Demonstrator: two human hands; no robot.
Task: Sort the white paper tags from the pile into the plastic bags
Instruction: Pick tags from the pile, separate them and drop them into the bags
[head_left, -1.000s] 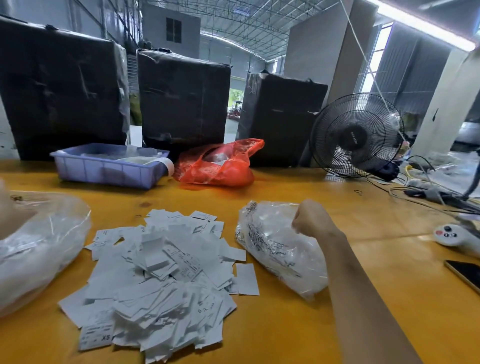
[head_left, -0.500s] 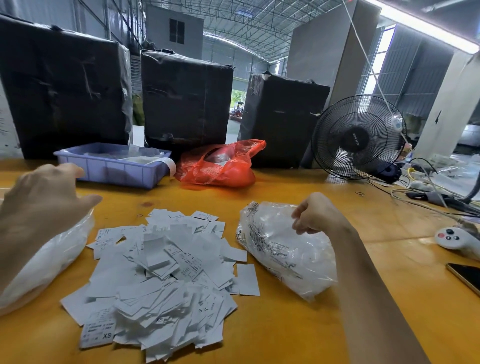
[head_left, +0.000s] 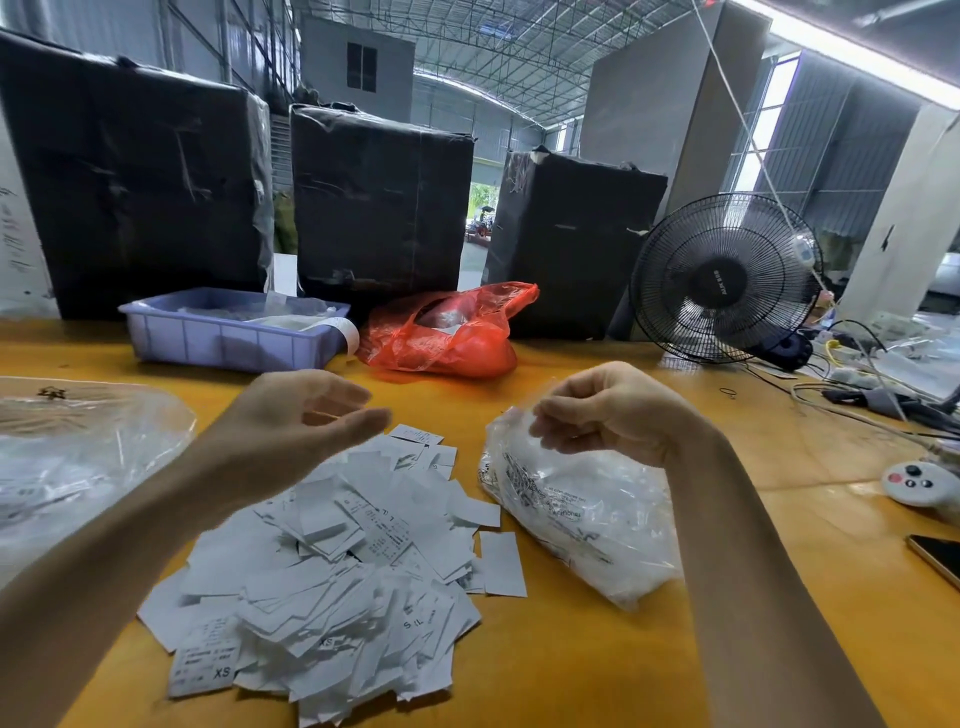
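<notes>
A pile of white paper tags lies on the yellow table, some marked XS, S and L. To its right lies a clear plastic bag with white tags inside. My right hand pinches the top edge of that bag with curled fingers. My left hand hovers over the far side of the pile, fingers relaxed and holding nothing. A second clear plastic bag with tags lies at the left edge.
A lilac plastic tray and a red plastic bag sit behind the pile. Three black wrapped boxes stand at the back. A black fan, cables, a white controller and a phone occupy the right side.
My left hand has swung from the left bag to above the tag pile. My right hand has lifted a little at the right bag's top edge.
</notes>
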